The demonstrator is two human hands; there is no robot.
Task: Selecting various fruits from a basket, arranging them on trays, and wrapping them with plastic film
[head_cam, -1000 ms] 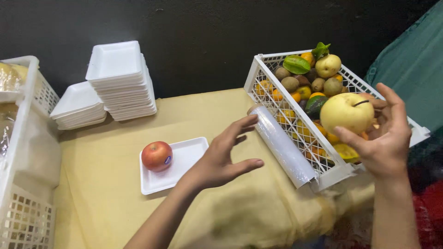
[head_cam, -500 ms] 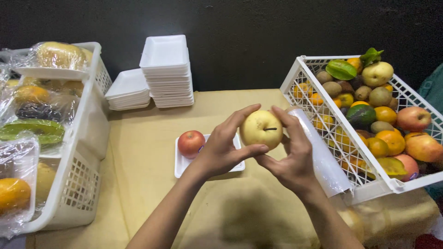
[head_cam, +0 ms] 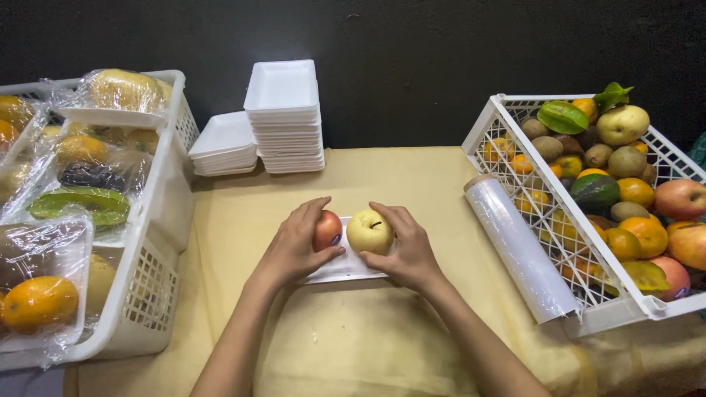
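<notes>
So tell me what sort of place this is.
Likely a fruit-packing station: a crate of loose mixed fruit, stacks of white foam trays, a roll of cling film and a basket of wrapped fruit trays surround the cloth-covered table.

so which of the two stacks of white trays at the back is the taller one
The right-hand stack of trays, nearer the table's middle. It stands clearly higher than the low stack beside it, which sits next to the left basket.

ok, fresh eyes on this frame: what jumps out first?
Two hands at table centre: the left hand cups a red apple, the right hand a yellow pear, both on a white foam tray. At right, a white crate heaped with mixed fruit, a cling film roll against it. At left, a basket of wrapped trays.
</notes>
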